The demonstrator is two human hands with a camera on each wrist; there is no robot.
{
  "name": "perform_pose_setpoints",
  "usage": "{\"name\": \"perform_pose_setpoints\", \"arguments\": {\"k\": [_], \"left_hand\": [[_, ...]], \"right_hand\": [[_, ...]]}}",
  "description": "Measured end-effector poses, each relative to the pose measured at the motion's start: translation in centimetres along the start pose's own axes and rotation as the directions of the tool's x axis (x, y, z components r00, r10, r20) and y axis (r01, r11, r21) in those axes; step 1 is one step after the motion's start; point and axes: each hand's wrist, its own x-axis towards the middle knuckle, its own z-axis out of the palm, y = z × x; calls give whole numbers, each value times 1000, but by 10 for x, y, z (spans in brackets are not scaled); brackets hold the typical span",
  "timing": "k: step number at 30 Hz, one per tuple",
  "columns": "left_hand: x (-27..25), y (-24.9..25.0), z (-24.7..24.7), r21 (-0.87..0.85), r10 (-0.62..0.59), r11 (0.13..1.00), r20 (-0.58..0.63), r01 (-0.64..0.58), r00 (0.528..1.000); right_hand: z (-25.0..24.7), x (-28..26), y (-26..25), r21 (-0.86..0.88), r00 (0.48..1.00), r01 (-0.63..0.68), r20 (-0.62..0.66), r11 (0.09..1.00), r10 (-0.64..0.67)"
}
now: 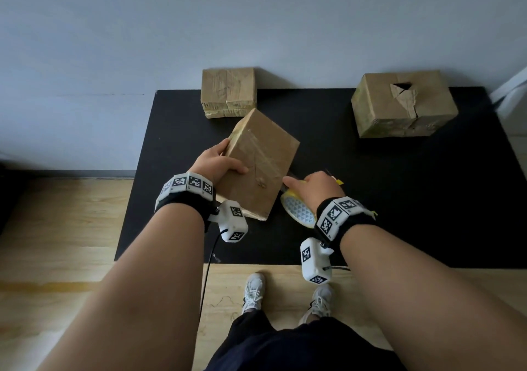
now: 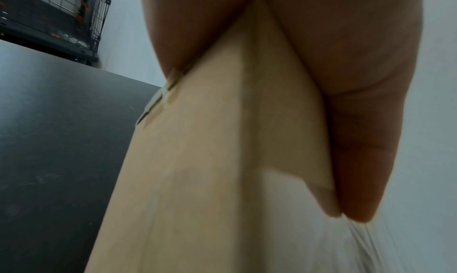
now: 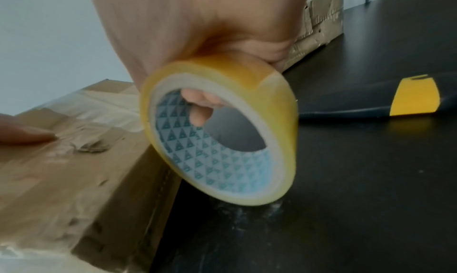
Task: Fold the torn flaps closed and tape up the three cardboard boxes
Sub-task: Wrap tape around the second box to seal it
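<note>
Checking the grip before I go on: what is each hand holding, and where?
Left hand grips the near box by its left corner edge. Right hand holds the tape roll, fingers through its core.

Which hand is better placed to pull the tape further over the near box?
Right hand: it already grips the tape roll beside the near box, which the left hand steadies.

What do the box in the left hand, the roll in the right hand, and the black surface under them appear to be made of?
Held box: brown cardboard, matte, with glossy clear tape strips that catch the light across its top.
Tape roll: translucent yellowish plastic film wound on a core printed with small triangles; the core looks like paper.
Black surface: dark, matte, faintly scuffed; the material cannot be told.
</note>
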Motion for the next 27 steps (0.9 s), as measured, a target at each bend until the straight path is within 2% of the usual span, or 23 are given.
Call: {"name": "perform_pose_setpoints", "arguments": {"k": [8, 10, 12, 13, 15, 17, 19, 20, 24, 27], "left_hand": [[8, -11, -14, 20, 7, 1000, -18, -6, 1000], [5, -13, -16, 40, 11, 999, -83, -8, 996], [2, -15, -15, 161, 74, 986, -177, -45, 982], [0, -16, -13, 282, 139, 956, -206, -77, 969], [-2, -18, -6, 542, 287, 828, -189, -144, 939], [0, -18, 3, 714, 379, 672, -103, -197, 920], [1, -19, 11, 802, 411, 549, -14, -235, 912], [0, -20, 14, 821, 406, 518, 11, -240, 914], [2, -30, 21, 806, 366, 548, 13, -227, 930], [3, -31, 23, 835, 357, 509, 16, -209, 934]], "right_hand": [[8, 9, -22, -135, 997, 51, -53, 989, -58], [13, 10, -30, -127, 998, 39, -46, 991, -45], [16, 12, -40, -125, 999, 36, -32, 991, -41], [16, 13, -45, -126, 999, 37, -28, 991, -40], [17, 14, -53, -124, 999, 33, -26, 992, -37], [18, 16, -56, -126, 999, 20, -24, 992, -23], [20, 16, -56, -137, 1000, 10, -19, 990, -13], [21, 16, -56, -143, 1000, 12, -15, 990, -14], [20, 16, -57, -153, 1000, -4, -3, 988, 4], [16, 14, -58, -155, 1000, -11, -7, 988, 10]]}}
